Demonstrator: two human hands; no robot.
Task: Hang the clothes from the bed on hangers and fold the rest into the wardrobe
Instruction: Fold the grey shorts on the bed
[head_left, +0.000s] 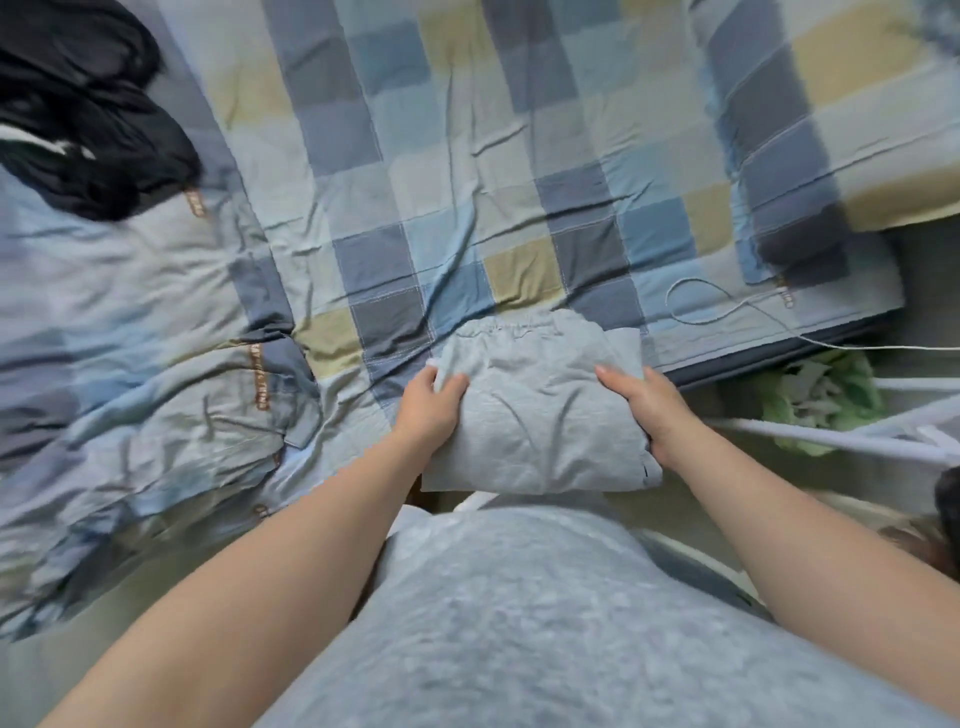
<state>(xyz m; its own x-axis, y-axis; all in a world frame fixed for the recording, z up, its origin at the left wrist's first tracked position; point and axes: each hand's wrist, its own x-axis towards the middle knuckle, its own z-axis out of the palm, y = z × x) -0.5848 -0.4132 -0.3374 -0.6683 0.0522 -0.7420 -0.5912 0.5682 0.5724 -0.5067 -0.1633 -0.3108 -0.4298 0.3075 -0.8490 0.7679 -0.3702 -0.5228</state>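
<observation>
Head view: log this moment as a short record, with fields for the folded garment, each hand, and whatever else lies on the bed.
folded grey garment: compact bundle, elastic waistband on the far side, at the near edge of the bed
left hand: grips the garment's left edge, thumb on top
right hand: grips its right edge, thumb on top
black clothes: heaped unfolded at the bed's far left
white cord: looped on the bed, right of the garment
lifted or resting: cannot tell
</observation>
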